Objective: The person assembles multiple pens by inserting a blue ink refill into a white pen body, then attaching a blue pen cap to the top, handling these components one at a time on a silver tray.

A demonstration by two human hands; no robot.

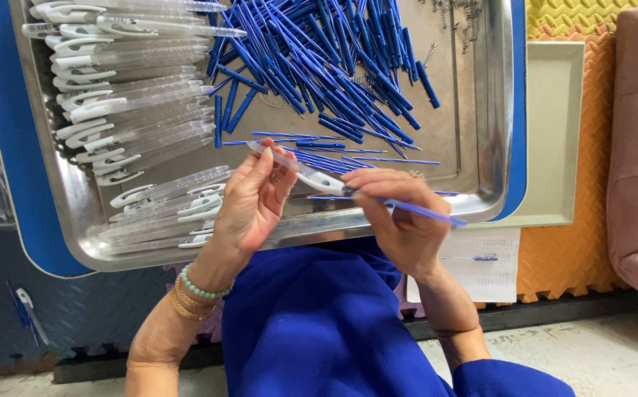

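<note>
Right now the clear pen barrel (300, 170) lies slantwise between my hands, its long axis running from upper left down to lower right, just above the near rim of the steel tray (473, 147). My left hand (249, 202) pinches its upper end, fingers closed on it. My right hand (400, 213) is clamped on the blue refill (422, 212), which points down-right out past the rim, its other end meeting the barrel. Bare tray floor lies just beyond my knuckles. Farther back sits the heap of blue refills (326, 59); to the left, rows of clear barrels (135, 110) crowd the edge.
</note>
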